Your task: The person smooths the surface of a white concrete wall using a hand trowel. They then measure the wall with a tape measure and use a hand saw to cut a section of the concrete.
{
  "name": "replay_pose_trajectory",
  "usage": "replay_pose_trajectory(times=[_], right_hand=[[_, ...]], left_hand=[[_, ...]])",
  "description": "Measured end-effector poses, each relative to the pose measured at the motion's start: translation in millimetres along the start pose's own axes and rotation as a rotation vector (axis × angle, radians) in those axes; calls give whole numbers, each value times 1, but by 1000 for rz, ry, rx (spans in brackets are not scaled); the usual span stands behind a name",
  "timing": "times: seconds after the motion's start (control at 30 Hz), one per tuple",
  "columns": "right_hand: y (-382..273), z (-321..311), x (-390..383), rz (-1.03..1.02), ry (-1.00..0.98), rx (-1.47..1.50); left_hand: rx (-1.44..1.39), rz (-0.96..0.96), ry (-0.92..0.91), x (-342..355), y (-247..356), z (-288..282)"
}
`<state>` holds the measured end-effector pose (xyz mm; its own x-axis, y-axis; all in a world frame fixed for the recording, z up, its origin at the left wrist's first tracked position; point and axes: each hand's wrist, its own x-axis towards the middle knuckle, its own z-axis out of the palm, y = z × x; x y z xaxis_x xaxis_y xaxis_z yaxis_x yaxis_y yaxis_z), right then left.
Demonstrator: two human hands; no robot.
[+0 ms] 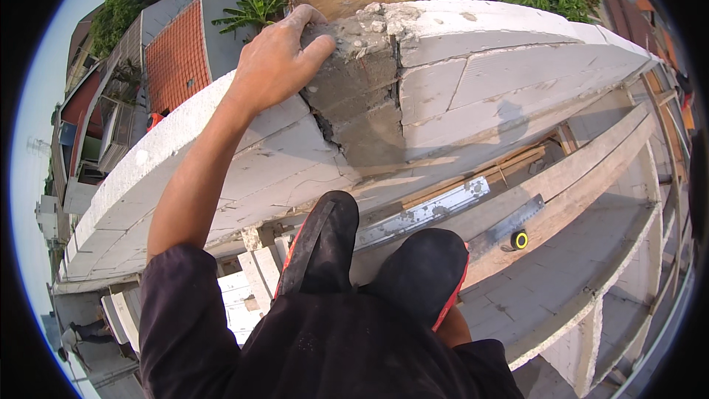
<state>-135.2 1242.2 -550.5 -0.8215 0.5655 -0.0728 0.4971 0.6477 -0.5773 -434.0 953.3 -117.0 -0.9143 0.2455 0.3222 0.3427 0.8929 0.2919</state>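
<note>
My left hand [279,59] rests on top of the light block wall, at the left edge of a rough grey concrete column [362,96]. Its thumb stands apart from the fingers, which reach over the edge, and I see nothing held in it. Loose crumbs and lumps of mortar [362,28] lie on the column's top beside the thumb. White block walling [473,85] continues to the right of the column, with a dark gap between them. Of my right arm only a bit of forearm [453,329] shows beside my knee; the right hand is hidden.
A wooden plank [583,185] below on the right carries a hand saw [509,223] and a yellow-and-black tape measure [519,239]. A mortar-spattered metal straightedge [425,210] lies nearby. A small red object [153,120] sits on the left wall. Beyond the wall the ground drops away. Another person [77,336] is lower left.
</note>
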Motion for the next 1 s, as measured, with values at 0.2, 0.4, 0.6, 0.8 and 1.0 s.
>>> replay_pose_trajectory(times=[0.2,0.4,0.6,0.8,1.0], right_hand=[[-1,-2,4,54,48,43],[1,-3,7,119,103,110],[4,-2,17,207,193,215],[14,-35,36,401,367,638],[-54,-140,-11,312,465,939]], left_hand=[[24,-23,-17,0,1,-1],[32,-9,0,-1,-2,1],[35,-16,0,0,-4,1],[-24,-9,5,3,5,0],[-95,-10,74,-2,2,1]])
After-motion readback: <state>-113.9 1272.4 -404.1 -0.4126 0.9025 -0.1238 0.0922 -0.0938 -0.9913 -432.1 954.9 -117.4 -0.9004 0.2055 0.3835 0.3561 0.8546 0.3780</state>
